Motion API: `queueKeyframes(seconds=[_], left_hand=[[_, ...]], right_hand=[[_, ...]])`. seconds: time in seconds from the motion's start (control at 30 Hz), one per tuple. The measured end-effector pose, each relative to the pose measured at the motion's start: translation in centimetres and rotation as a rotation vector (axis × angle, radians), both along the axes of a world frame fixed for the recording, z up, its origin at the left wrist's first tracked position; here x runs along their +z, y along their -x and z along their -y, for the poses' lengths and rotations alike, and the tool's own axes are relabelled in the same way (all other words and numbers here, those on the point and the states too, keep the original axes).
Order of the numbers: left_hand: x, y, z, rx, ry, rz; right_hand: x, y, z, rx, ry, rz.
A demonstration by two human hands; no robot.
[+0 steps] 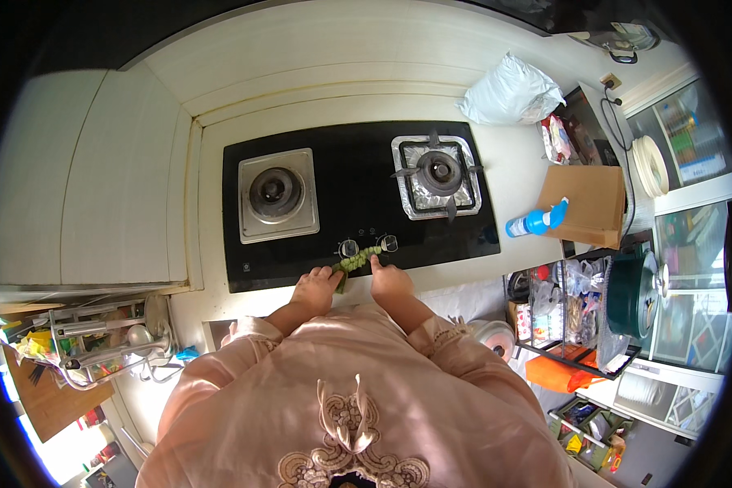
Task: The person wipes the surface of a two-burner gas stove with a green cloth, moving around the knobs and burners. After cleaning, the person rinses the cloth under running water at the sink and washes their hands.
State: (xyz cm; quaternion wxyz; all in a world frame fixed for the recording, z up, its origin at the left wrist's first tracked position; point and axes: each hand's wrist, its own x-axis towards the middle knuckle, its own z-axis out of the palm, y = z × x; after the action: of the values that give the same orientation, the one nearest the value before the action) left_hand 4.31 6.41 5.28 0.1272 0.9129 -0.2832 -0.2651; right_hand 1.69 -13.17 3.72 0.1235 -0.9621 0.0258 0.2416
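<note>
A bunched, wrinkled green cloth (355,262) lies along the front of the black glass gas hob (354,183), just below its two control knobs. My left hand (316,287) grips the cloth's left end, and a short tail hangs by the thumb over the hob's front edge. At the other end, the extended index finger of my right hand (391,282) touches the cloth; its other fingers look curled and are partly hidden. The left knob (349,247) is just above the cloth, and the right knob (389,243) is beside its right tip.
The left burner (273,190) has no pan support; the right burner (441,172) has one over foil. Right of the hob are a blue spray bottle (534,222), a cardboard box (585,201) and a white plastic bag (513,93). A metal rack (110,341) stands left.
</note>
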Motion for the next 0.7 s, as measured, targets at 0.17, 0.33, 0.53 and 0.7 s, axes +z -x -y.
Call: queueKeyframes(seconds=[0.17, 0.33, 0.53, 0.7], left_hand=[[-0.4, -0.1, 0.4, 0.058, -0.054, 0.11], [-1.2, -0.1, -0.9, 0.159, -0.048, 0.189], [-1.5, 0.3, -2.0, 0.214, -0.02, 0.224], [-1.6, 0.5, -2.8, 0.218, -0.051, 0.202]], right_hand=[[-0.5, -0.9, -1.4, 0.033, 0.027, -0.017], [-0.1, -0.6, -2.3, 0.051, 0.026, -0.093], [-0.4, -0.1, -3.3, 0.044, -0.009, -0.08], [-0.5, 0.3, -3.3, 0.092, -0.029, -0.015]])
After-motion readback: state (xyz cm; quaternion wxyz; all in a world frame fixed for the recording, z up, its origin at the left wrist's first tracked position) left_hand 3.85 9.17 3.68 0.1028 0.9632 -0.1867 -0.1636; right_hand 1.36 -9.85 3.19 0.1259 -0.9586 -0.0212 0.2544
